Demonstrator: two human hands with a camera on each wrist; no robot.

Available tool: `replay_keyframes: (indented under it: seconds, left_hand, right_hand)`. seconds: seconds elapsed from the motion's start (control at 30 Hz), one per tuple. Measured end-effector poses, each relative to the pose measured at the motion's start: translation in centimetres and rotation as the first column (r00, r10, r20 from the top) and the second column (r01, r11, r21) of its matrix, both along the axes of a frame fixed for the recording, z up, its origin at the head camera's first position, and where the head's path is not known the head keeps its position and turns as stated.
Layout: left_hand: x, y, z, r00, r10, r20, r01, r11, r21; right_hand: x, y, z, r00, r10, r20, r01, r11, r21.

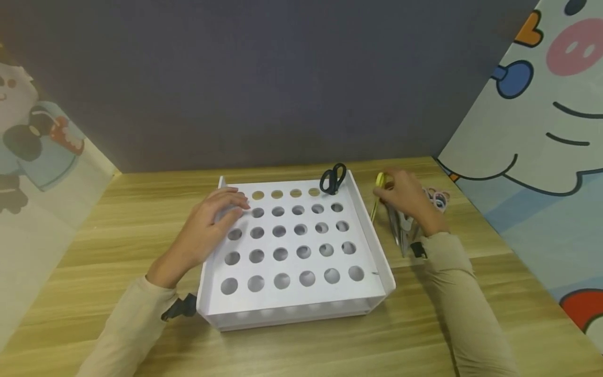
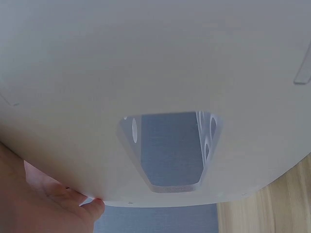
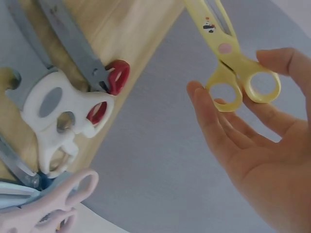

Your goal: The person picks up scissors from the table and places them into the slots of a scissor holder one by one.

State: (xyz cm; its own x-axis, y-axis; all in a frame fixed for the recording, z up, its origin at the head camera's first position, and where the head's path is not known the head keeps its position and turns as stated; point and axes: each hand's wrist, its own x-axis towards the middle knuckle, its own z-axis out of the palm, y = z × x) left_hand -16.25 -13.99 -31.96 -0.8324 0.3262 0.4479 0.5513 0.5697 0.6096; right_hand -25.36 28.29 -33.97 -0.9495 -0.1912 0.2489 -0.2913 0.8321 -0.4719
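A white rack [image 1: 292, 241] with rows of round holes stands on the table. My left hand [image 1: 212, 220] rests over its left wall, fingers relaxed above the panel. In the left wrist view that wall [image 2: 165, 63] fills most of the frame, and part of the hand [image 2: 53, 199] touches its edge. Yellow scissors [image 3: 228, 63] are held by the handle loops in my right hand [image 3: 262, 150], to the right of the rack, blades pointing down in the head view. Black-handled scissors [image 1: 333, 179] stand in a back-right hole of the rack.
Beside the right hand lie more scissors: a white-handled pair [image 3: 53, 102], a pink-handled pair [image 3: 53, 204] and a red-handled pair [image 3: 116, 77]. A dark grey panel [image 1: 273, 84] rises behind the table, with printed walls at both sides.
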Motion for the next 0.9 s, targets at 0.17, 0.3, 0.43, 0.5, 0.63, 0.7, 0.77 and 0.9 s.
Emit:
replay_keyframes:
  seconds: [0.17, 0.3, 0.43, 0.5, 0.63, 0.7, 0.77, 0.9]
  left_hand:
    - [0.0, 0.0, 0.1, 1.0, 0.001, 0.002, -0.001, 1.0, -0.001]
    - [0.1, 0.0, 0.2, 1.0, -0.001, 0.002, 0.001, 1.0, -0.004]
    - [0.1, 0.0, 0.2, 1.0, 0.002, 0.004, -0.002, 1.0, -0.005]
    - [0.1, 0.0, 0.2, 1.0, 0.0, 0.004, 0.0, 1.0, -0.005]
    - [0.0, 0.0, 0.1, 1.0, -0.001, 0.004, 0.001, 1.0, -0.004]
    - [0.0, 0.0, 0.1, 1.0, -0.004, 0.004, 0.004, 1.0, -0.002]
    - [0.0, 0.0, 0.1, 1.0, -0.005, 0.004, 0.005, 1.0, -0.001]
    - [0.0, 0.0, 0.1, 1.0, -0.003, 0.005, 0.003, 1.0, -0.001]
  right_hand:
    - [0.3, -0.3, 0.7, 0.999, 0.002, -0.044, -0.003, 0.999, -0.041]
    - [0.6, -0.6, 1.2, 0.993, -0.004, -0.115, 0.002, 1.0, -0.012]
    - [0.7, -0.9, 1.6, 0.99, -0.005, -0.139, 0.002, 1.0, -0.02]
    - [0.8, -1.0, 1.8, 0.991, -0.003, -0.133, -0.002, 0.999, -0.038]
    - [1.0, -1.3, 2.3, 0.991, -0.003, -0.135, -0.006, 0.998, -0.068]
    - [1.2, -1.4, 2.5, 0.989, -0.004, -0.147, -0.007, 0.997, -0.074]
    - [1.4, -1.6, 2.8, 0.982, -0.006, -0.186, -0.006, 0.998, -0.064]
    - [1.9, -2.1, 3.5, 0.956, 0.014, -0.293, -0.027, 0.999, -0.04]
